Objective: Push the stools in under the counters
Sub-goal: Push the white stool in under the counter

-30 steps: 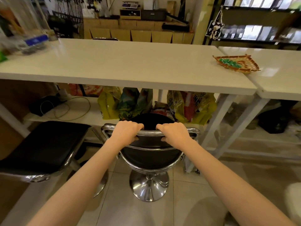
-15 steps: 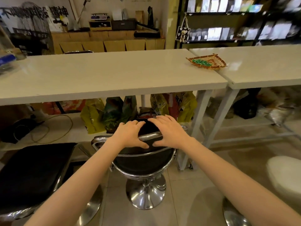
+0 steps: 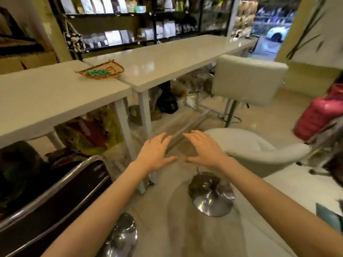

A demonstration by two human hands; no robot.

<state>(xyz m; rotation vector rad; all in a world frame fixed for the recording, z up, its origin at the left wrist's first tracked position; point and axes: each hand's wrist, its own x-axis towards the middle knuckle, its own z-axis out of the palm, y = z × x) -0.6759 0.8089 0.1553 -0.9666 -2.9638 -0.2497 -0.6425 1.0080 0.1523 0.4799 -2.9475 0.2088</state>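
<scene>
A black stool [image 3: 55, 197] with a chrome back rail stands at the lower left, partly under the near white counter [image 3: 46, 97]. My left hand [image 3: 156, 153] and my right hand [image 3: 204, 149] hover in the air with fingers spread, holding nothing, between the black stool and a white stool [image 3: 259, 151] on a chrome base [image 3: 211, 193]. The white stool stands out from the second white counter [image 3: 167, 60]. A second white stool [image 3: 248, 78] with a padded back stands farther along that counter.
A woven tray [image 3: 100, 72] with green bits lies where the counters meet. Bags [image 3: 89, 134] fill the space under them. White counter legs [image 3: 126, 134] stand just left of my hands. Shelves line the back wall. A pink jacket [image 3: 319, 115] hangs at the right.
Both hands let go of the black stool's back rail and lifted off it. My view swung right, so the black stool slid to the lower left and the white stools came into sight.
</scene>
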